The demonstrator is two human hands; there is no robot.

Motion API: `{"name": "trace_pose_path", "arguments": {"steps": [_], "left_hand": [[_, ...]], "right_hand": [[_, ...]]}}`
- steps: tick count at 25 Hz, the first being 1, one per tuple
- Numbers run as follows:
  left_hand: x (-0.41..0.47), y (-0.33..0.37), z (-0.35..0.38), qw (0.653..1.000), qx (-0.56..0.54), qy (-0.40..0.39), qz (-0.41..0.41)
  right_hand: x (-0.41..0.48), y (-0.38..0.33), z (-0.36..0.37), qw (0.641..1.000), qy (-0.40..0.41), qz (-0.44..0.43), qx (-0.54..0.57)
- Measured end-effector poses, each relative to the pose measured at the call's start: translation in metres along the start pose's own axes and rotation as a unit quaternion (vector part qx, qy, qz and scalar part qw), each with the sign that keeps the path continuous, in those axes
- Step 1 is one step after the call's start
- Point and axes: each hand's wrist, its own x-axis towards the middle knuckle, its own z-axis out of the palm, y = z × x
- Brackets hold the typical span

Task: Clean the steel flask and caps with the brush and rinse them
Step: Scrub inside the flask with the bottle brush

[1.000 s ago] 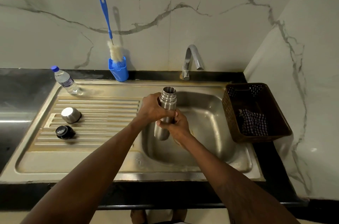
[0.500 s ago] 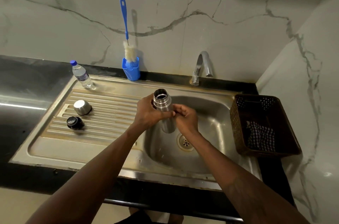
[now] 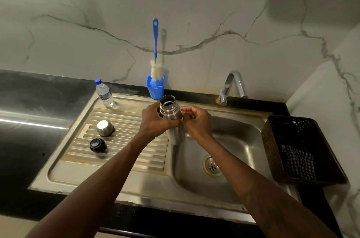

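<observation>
Head view, left hand (image 3: 155, 120) gripping steel flask (image 3: 172, 119), right hand (image 3: 196, 120) loosely curled beside it, steel sink (image 3: 233, 140), marble wall (image 3: 214, 13)

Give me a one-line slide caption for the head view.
Left hand grips the open steel flask above the sink; both caps wait on the drainboard.

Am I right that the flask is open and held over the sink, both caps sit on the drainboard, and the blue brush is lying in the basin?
Not quite. In the head view the blue brush stands upright in its blue holder against the wall, not in the basin. The rest holds: the open flask is held over the sink, with the steel cap and black cap on the drainboard.
</observation>
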Motion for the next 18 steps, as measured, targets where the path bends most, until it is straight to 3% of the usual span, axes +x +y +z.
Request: {"name": "trace_pose_path", "arguments": {"steps": [8, 18], "left_hand": [[0.033, -0.024, -0.049, 0.999, -0.021, 0.033, 0.005], [0.087, -0.048, -0.078, 0.998, -0.026, 0.05, 0.003]], "right_hand": [[0.056, -0.045, 0.058, 0.997, -0.007, -0.048, -0.055], [0.15, -0.071, 0.113, 0.995, 0.014, 0.003, -0.101]]}}
